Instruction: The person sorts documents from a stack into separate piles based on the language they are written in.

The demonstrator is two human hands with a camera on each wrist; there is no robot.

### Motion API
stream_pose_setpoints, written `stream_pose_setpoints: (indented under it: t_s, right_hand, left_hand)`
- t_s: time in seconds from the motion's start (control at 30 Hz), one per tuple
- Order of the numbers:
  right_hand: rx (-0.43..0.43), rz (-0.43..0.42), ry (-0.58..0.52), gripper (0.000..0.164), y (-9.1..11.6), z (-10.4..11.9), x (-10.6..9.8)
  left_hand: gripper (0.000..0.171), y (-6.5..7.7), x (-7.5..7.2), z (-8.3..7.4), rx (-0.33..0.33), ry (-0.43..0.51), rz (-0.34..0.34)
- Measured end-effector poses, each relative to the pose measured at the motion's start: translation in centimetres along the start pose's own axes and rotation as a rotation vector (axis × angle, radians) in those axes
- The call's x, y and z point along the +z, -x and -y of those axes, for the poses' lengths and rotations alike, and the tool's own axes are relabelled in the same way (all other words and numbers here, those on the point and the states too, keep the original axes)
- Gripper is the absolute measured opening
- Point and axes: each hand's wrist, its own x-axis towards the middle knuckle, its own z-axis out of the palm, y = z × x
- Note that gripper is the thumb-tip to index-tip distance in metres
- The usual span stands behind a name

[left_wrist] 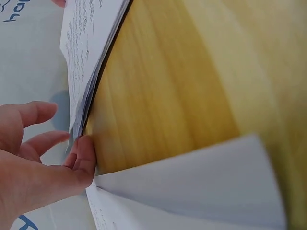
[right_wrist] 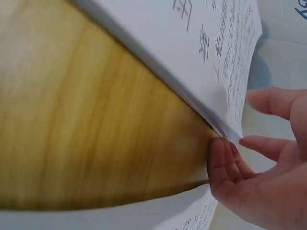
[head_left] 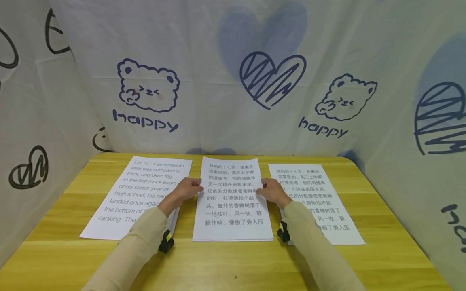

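Observation:
A stack of white paper [head_left: 233, 232] printed with Chinese text lies in the middle of the table, its sheet edges close to even. My left hand [head_left: 185, 190] is at its left edge and my right hand [head_left: 274, 191] at its right edge, both toward the far half. In the left wrist view the fingertips [left_wrist: 86, 148] touch the side of the stack, thumb apart from the fingers. The right wrist view has the fingertips [right_wrist: 218, 148] against the opposite side, thumb raised off the paper. Neither hand pinches the sheets.
To the left lies a stack with English text [head_left: 109, 224], partly under my left forearm. Pages with Chinese text [head_left: 338, 238] lie at the right, partly covered by my right sleeve. The wooden table [head_left: 233, 266] ends at a white printed curtain [head_left: 204, 101] behind and beside it.

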Motion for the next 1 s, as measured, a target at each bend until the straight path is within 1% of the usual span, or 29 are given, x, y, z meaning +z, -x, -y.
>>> stream_pose_setpoints:
  t_s: [0.1,0.17,0.27,0.33,0.4,0.57,0.67,0.9,1.0]
  right_hand:
    - [0.004,-0.051,-0.010,0.044,-0.2,0.0,0.1]
    - [0.011,-0.084,-0.023,0.050,-0.2,0.1,0.2]
    - [0.027,-0.105,-0.064,0.049,-0.4,0.2,0.3]
    - [0.041,-0.112,-0.089,0.049,-0.5,0.3,0.4]
    - [0.050,-0.114,-0.097,0.049,-0.6,0.3,0.5]
    - [0.076,-0.100,-0.076,0.047,-0.7,0.4,0.5]
    - [0.079,-0.094,-0.080,0.045,-0.7,0.4,0.4]
    - [0.070,-0.112,-0.119,0.036,-0.6,0.3,0.4]
    - [0.068,-0.118,-0.138,0.034,-0.6,0.3,0.6]
  left_hand:
    - [0.048,0.0,0.0,-0.2,0.027,-0.001,-0.045]
    - [0.044,-0.1,0.0,-0.2,0.040,0.021,-0.078]
    - [0.039,-0.4,0.2,-0.2,0.055,0.063,-0.128]
    - [0.039,-0.6,0.3,-0.1,0.054,0.093,-0.144]
    - [0.040,-0.7,0.4,-0.1,0.049,0.104,-0.149]
    - [0.044,-0.8,0.9,-0.1,0.018,0.114,-0.129]
    - [0.044,-0.8,1.0,-0.1,0.012,0.114,-0.137]
    - [0.036,-1.2,1.0,0.1,-0.007,0.127,-0.217]
    - [0.041,-1.3,0.9,0.3,-0.034,0.131,-0.257]
